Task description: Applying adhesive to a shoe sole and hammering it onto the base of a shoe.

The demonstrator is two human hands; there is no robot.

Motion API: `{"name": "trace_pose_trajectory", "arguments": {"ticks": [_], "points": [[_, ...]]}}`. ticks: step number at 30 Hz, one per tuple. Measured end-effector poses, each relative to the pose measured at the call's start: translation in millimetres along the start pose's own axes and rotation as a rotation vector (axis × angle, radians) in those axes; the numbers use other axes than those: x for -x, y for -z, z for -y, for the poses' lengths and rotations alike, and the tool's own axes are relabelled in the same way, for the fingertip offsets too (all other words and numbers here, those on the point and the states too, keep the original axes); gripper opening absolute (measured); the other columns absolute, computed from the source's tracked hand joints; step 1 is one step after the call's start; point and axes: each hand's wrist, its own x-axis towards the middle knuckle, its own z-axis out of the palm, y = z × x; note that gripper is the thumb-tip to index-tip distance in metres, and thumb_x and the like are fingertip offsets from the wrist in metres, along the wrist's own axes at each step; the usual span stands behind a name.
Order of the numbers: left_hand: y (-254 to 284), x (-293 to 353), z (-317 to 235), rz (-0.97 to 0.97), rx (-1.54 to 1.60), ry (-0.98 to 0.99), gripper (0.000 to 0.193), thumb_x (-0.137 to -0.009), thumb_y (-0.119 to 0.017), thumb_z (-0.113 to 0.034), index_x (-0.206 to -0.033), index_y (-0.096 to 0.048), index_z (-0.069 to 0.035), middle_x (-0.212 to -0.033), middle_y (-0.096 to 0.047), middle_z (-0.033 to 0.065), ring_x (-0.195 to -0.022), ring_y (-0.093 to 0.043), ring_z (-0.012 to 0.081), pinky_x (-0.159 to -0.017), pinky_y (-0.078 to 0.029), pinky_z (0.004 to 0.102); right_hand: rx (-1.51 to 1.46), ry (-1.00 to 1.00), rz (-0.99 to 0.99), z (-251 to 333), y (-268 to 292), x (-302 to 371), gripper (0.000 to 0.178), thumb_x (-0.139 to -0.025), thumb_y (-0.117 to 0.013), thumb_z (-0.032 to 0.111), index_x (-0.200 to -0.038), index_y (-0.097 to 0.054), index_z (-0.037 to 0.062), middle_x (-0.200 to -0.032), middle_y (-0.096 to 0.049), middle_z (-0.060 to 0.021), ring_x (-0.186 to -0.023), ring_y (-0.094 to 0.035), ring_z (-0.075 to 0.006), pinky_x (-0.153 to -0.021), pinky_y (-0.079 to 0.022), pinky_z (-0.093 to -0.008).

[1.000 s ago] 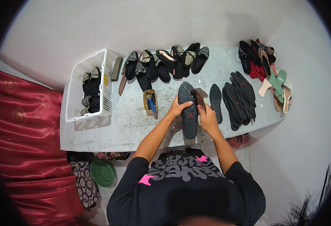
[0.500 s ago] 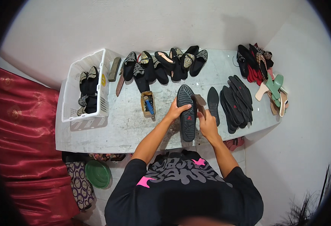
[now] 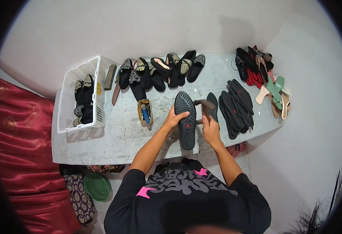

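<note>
A shoe (image 3: 186,132) is held sole outward above the near middle of the table, its black ridged outsole facing me. My left hand (image 3: 173,118) grips its left side, thumb across the sole and fingers hidden behind. In my right hand (image 3: 211,130) is a hammer (image 3: 205,104), fingers closed round the handle. The hammer's head, slightly blurred, is close beside the shoe's right edge; contact cannot be told. Just beyond the right hand lies a single black sole (image 3: 212,100). A stack of black soles (image 3: 237,107) rests to its right.
A white plastic basket (image 3: 63,123) with shoes stands at the left. Black shoes with patterned uppers (image 3: 157,76) line the back. Nearer is a small box (image 3: 150,117) with a blue-handled tool. Shoe parts (image 3: 274,91) pile at the far right of the table (image 3: 112,144).
The whole view has shifted slightly, moving things left and down. The hammer's head has swung a little upward and lies more crosswise. My left hand keeps its hold on the shoe.
</note>
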Motion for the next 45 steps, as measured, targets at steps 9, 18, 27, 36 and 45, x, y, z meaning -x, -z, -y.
{"name": "trace_pose_trajectory", "arguments": {"ticks": [9, 18, 27, 36, 45], "points": [[-1.9, -5.6, -6.4, -0.016, -0.033, 0.013, 0.051, -0.077, -0.075, -0.014, -0.119, -0.049, -0.002, -0.106, -0.062, 0.0062, -0.095, -0.061, 0.0159, -0.087, -0.048, 0.0311, -0.651, -0.256, 0.079, 38.7, 42.4, -17.7, 0.044, -0.099, -0.041, 0.044, -0.092, -0.049, 0.0013, -0.054, -0.045, -0.0023, -0.039, -0.04, -0.0074, -0.035, -0.032, -0.0212], [-2.3, -4.1, -5.8, 0.01, -0.03, -0.01, 0.047, -0.078, -0.074, -0.012, -0.118, -0.049, -0.003, -0.102, -0.063, 0.0052, -0.093, -0.061, 0.0144, -0.085, -0.049, 0.0299, -0.082, -0.149, 0.126, -2.9, 18.5, -24.8, 0.037, -0.096, -0.049, 0.031, -0.092, -0.057, -0.0043, -0.064, -0.058, -0.0137, -0.054, -0.056, -0.0193, -0.047, -0.04, -0.0318], [-2.6, -9.6, 0.5, -0.002, -0.02, -0.03, 0.046, -0.079, -0.073, -0.013, -0.117, -0.05, -0.003, -0.102, -0.063, 0.0048, -0.093, -0.061, 0.0142, -0.085, -0.049, 0.0295, -0.247, 0.071, 0.136, 41.1, 20.2, -15.6, 0.033, -0.095, -0.052, 0.028, -0.088, -0.056, -0.0037, -0.057, -0.052, -0.0124, -0.046, -0.049, -0.0202, -0.046, -0.037, -0.034], [-1.7, -5.7, 0.3, -0.01, -0.021, -0.043, 0.046, -0.078, -0.075, -0.014, -0.116, -0.051, -0.005, -0.101, -0.062, 0.0031, -0.091, -0.06, 0.0131, -0.085, -0.048, 0.0288, -0.304, -0.124, 0.389, 83.0, 39.4, -35.7, 0.041, -0.094, -0.053, 0.037, -0.086, -0.058, -0.0038, -0.057, -0.054, -0.012, -0.053, -0.052, -0.016, -0.05, -0.039, -0.0331], [1.4, -10.8, -1.3, 0.049, -0.029, -0.079, 0.047, -0.078, -0.075, -0.017, -0.117, -0.052, -0.004, -0.103, -0.062, 0.0038, -0.092, -0.06, 0.0135, -0.084, -0.048, 0.0295, -0.089, -0.091, 0.37, 28.5, -4.7, -17.9, 0.042, -0.095, -0.05, 0.038, -0.095, -0.06, -0.0028, -0.065, -0.059, -0.0207, -0.062, -0.062, -0.0343, -0.06, -0.045, -0.0402]]}}
